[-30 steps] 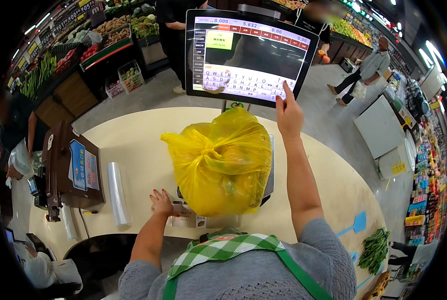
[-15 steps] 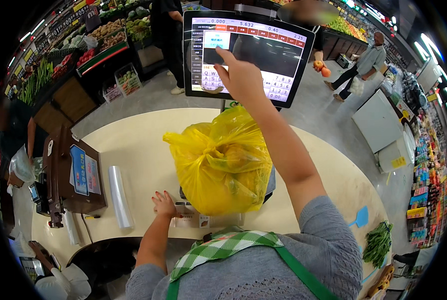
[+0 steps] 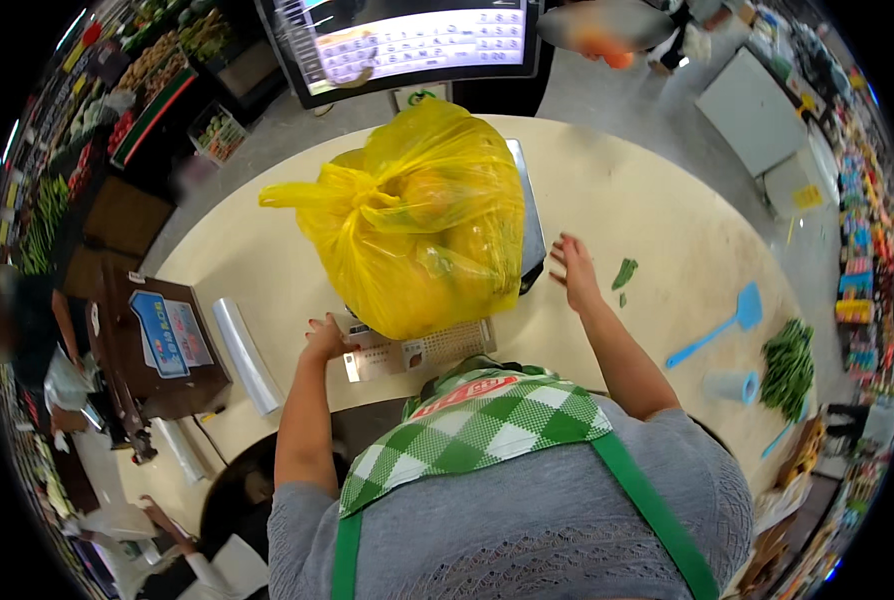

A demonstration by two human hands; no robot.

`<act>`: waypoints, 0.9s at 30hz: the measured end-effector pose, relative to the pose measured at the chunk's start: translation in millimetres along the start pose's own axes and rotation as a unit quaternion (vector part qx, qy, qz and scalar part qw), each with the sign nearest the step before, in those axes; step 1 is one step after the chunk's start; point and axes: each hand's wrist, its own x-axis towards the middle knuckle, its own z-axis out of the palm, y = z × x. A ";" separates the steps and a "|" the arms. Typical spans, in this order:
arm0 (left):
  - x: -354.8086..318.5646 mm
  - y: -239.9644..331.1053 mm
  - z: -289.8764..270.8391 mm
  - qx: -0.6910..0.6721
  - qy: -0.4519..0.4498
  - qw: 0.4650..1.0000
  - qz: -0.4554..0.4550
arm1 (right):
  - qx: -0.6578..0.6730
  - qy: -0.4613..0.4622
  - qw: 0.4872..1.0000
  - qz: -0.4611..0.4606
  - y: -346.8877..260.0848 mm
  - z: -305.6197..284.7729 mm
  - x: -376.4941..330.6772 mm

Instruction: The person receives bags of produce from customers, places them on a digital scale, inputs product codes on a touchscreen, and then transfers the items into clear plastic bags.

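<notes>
A yellow plastic bag (image 3: 417, 230), knotted at the top left and bulging with round orange fruit, sits on the weighing scale (image 3: 530, 215). Most of the scale is hidden beneath it. My left hand (image 3: 329, 338) rests at the left end of the scale's front panel (image 3: 447, 345), fingers spread and holding nothing. To the right of the scale, my right hand (image 3: 577, 274) hovers over the table with its fingers apart. Beyond the bag stands the touch screen (image 3: 407, 40), its top cut off by the picture edge.
On the pale table (image 3: 657, 210) lie a roll of clear film (image 3: 246, 355), a brown case (image 3: 162, 340), a blue fly swatter (image 3: 732, 322), a tape roll (image 3: 732, 386), green leaf scraps (image 3: 624, 272) and a bunch of greens (image 3: 787, 370). People stand at left and lower left.
My right hand has come down from the screen to the right side of the scale. The view has tilted downward. My left hand stays by the front panel.
</notes>
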 end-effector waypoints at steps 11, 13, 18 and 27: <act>-69.4 -1.7 -174.3 -0.521 0.386 0.728 0.224 | -0.060 0.024 0.991 -0.113 94.2 21.3 -6.0; -79.1 17.9 -191.8 -0.515 0.382 0.706 0.302 | -0.159 0.029 0.972 -0.171 88.7 17.2 -7.3; -99.8 72.7 -212.5 -0.361 0.348 0.777 0.380 | -0.372 -0.068 0.886 -0.268 92.1 -5.7 -7.3; -120.6 145.4 -234.2 -0.343 0.295 0.812 0.368 | -0.201 -0.185 0.911 -0.308 -124.1 -3.1 -61.0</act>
